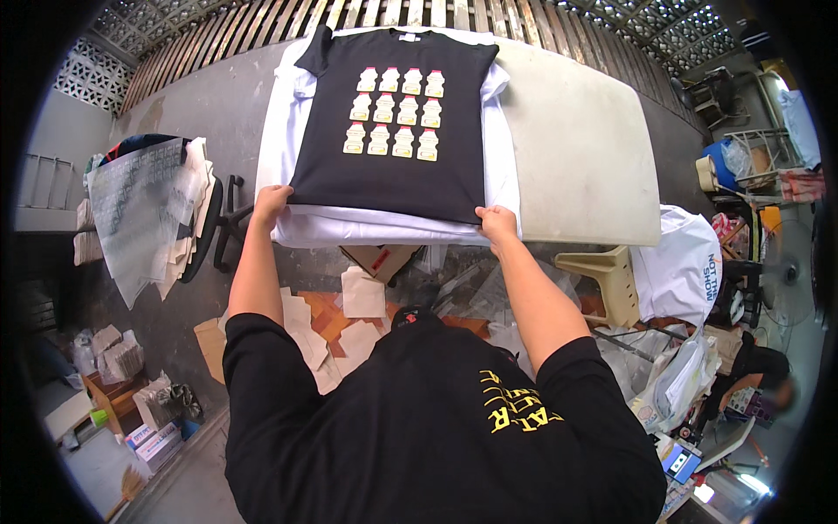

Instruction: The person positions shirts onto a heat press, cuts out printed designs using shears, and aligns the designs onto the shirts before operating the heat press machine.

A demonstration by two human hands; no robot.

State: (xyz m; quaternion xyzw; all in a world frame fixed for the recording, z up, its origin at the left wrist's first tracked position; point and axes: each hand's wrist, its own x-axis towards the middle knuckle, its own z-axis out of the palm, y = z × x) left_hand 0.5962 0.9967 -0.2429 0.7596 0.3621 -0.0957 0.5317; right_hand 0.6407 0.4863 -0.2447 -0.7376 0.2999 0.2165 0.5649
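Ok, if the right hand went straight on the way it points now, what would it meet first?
Most likely the black shirt, whose corner the right hand pinches; the line ahead crosses its front toward the printed bottles, though height is hard to judge.

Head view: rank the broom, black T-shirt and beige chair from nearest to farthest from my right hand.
1. Black T-shirt: its lower right corner is in the right hand.
2. Beige chair: right of that hand.
3. Broom: far lower left.

Matt cloth is seen in the T-shirt (393, 182) toward the left edge of the smooth, dull table (585, 148); weathered wood, in slats (415, 12) beyond its far edge.
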